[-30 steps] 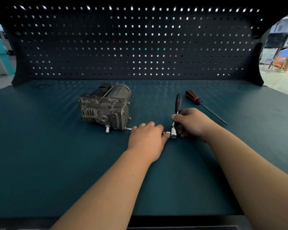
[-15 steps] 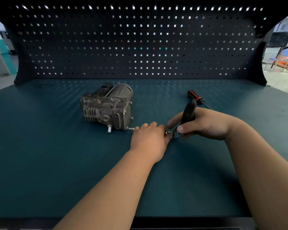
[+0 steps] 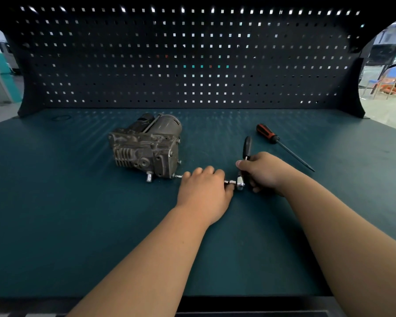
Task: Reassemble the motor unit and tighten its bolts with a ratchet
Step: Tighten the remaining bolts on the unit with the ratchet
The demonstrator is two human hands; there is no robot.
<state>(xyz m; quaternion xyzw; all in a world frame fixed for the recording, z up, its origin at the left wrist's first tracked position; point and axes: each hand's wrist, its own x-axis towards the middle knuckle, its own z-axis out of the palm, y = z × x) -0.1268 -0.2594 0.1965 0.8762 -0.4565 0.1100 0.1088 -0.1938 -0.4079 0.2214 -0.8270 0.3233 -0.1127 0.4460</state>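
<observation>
Since half a second ago the ratchet (image 3: 247,146) has swung its dark handle back from a lean to the right and now points straight at the far side of the bench (image 3: 78,225); the right hand (image 3: 264,173) has shifted a little left with it. That hand grips the handle low down, thumb laid across it and fingers curled round it, just right of the shiny ratchet head. A silver extension shaft (image 3: 228,181) runs left from the head and passes under the left hand (image 3: 204,191), whose fingers are curled down over it, knuckles up. Left of those knuckles a short bright tip comes out and meets the near right corner of the motor unit (image 3: 146,149). The unit sits on the bench left of centre, its finned grey casting facing near and its round can pointing far. Farther back on the right lies a screwdriver (image 3: 268,135) with an orange-and-black handle, its blade pointing near-right, apart from both hands. A dark pegboard (image 3: 192,65) stands along the far edge, and a thin ring (image 3: 61,117) lies at the far left.
</observation>
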